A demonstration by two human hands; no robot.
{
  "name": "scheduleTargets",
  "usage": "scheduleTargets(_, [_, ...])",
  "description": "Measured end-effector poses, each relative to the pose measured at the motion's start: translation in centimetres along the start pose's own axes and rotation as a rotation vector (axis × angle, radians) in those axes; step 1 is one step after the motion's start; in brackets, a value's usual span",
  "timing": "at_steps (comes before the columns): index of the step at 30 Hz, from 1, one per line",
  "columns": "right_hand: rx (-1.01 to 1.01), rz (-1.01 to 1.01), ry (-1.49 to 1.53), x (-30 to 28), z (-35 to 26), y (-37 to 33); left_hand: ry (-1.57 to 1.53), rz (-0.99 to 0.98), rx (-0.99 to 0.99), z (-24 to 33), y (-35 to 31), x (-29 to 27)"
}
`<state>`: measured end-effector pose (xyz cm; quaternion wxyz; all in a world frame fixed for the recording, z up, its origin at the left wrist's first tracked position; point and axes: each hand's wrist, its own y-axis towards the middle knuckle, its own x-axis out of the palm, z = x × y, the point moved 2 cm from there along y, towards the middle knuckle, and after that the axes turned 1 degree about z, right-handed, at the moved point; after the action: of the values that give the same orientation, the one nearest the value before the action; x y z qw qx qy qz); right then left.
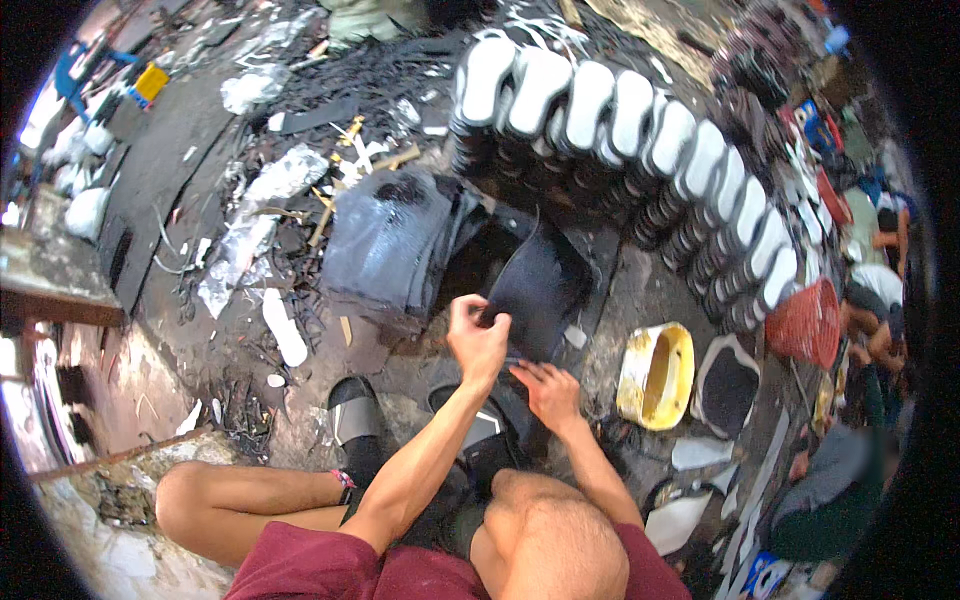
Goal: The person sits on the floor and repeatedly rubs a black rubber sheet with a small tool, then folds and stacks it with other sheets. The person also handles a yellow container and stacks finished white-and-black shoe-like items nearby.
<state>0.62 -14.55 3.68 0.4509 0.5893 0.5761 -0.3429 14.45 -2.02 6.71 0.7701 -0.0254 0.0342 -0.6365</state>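
The left hand (478, 335) pinched the black rubber sheet (535, 290) upright; the right hand (548, 388) lay open, pressing its lower edge; that thin pinch could slip, letting it flop.

A seated worker's left hand (478, 335) pinched the edge of a black rubber sheet (540, 290) while the right hand (548, 392) pressed flat beneath it, beside a yellow tub (655, 375) and a curving row of stacked white-topped soles (640, 125) on the littered floor (200, 170)
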Motion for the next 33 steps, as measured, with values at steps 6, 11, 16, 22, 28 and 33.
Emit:
scheduleTargets(6, [0.077, 0.269, 0.234, -4.8, -2.5, -0.3, -0.170, 0.287, -0.002, 8.6, 10.0, -12.9])
scheduleTargets(11, [0.126, 0.390, 0.326, -8.1, -3.8, 0.8, 0.233, 0.248, -0.169, 3.0, 14.7, -19.9])
scheduleTargets(16, [0.430, 0.467, 0.446, -10.4, 0.2, 4.3, 0.659, 0.605, 0.528, 4.2, 6.6, -14.6])
scheduleTargets(22, [0.410, 0.262, 0.183, -8.3, 3.9, 16.8, 0.822, -0.753, 0.615, -7.4, -2.9, -3.8])
scheduleTargets(28, [0.245, 0.136, -0.463, 3.9, 7.6, 12.0, 0.906, -1.023, 0.762, -10.4, -4.2, -1.4])
scheduleTargets(33, [0.666, 0.072, 0.016, -0.4, 3.7, 12.4, 0.962, -0.990, 0.802, -11.2, -2.9, -5.3])
